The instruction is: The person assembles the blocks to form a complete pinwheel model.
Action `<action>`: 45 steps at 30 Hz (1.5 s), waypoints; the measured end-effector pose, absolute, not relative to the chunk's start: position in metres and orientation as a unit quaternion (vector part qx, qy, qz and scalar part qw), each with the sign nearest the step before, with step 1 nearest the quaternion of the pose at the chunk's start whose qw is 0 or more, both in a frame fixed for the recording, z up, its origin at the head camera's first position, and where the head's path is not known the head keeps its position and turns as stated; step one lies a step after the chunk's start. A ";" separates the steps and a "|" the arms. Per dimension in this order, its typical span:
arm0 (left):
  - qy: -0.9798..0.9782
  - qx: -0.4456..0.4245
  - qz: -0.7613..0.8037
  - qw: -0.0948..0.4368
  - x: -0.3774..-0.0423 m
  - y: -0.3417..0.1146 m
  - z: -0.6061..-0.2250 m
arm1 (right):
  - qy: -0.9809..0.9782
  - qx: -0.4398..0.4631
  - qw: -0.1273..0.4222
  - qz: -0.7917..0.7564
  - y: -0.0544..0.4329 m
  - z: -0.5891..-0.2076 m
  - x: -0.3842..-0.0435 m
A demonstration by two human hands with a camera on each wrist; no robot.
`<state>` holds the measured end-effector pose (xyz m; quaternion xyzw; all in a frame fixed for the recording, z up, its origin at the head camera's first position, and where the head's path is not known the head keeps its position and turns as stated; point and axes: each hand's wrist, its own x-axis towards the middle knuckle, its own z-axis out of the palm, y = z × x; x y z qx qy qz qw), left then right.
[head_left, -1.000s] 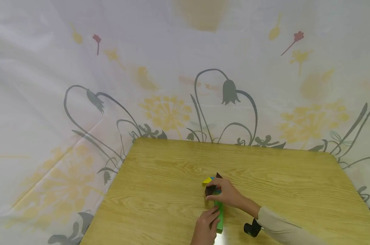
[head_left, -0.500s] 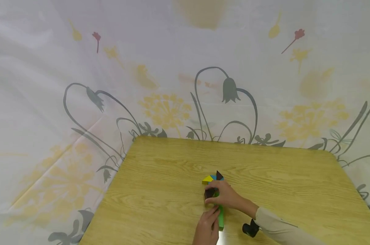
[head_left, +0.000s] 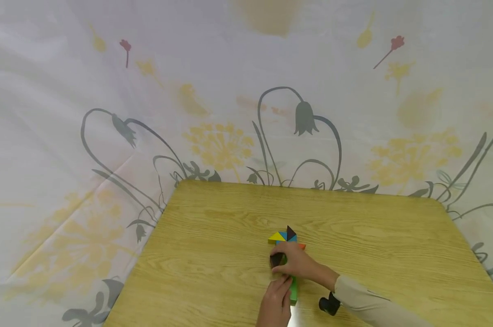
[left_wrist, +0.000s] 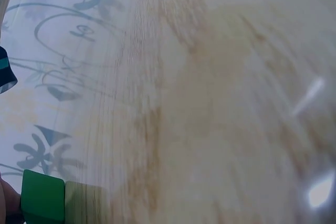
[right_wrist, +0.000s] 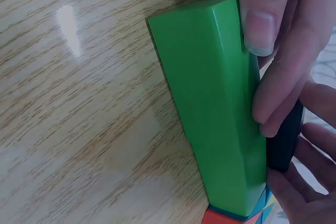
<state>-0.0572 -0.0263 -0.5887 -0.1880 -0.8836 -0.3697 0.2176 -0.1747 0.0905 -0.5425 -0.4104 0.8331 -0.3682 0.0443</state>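
My right hand (head_left: 297,261) pinches a dark brown block (head_left: 276,260) between thumb and fingers, at the left side of a long green block (head_left: 293,290). In the right wrist view, the dark block (right_wrist: 285,137) lies close beside the green block (right_wrist: 210,103). Fingers of my left hand (head_left: 275,302) rest fairly straight against the green block's near part, thumb on the same side. Just beyond the right hand lie a yellow triangular block (head_left: 276,237), blue blocks (head_left: 283,235), a dark triangular block (head_left: 291,233) and an orange-red block (head_left: 302,246), partly covered by that hand.
Everything lies on a wood-grain table (head_left: 214,227). A small black device (head_left: 329,304) sits at the right wrist, by the light sleeve (head_left: 365,302). Behind the table hangs a pale sheet (head_left: 230,68) printed with flowers.
My right hand has shifted slightly left and towards me with the dark block, baring more of the yellow, blue and orange-red blocks. The left hand stays at the green block.
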 end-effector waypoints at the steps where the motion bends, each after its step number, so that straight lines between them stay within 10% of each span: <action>1: -0.884 -0.189 -0.366 0.223 -0.057 -0.026 -0.589 | 0.832 -0.413 0.046 -0.368 0.090 -0.542 -0.175; 15: -0.878 -0.192 -0.354 0.259 -0.058 -0.025 -0.590 | 0.830 -0.426 0.071 -0.353 0.084 -0.538 -0.173; 26: -0.893 -0.166 -0.370 0.195 -0.058 -0.024 -0.590 | 0.896 -0.358 -0.067 -0.254 0.088 -0.542 -0.189; 45: -0.889 -0.171 -0.382 0.188 -0.061 -0.028 -0.590 | 0.925 -0.319 0.046 -0.202 0.094 -0.531 -0.222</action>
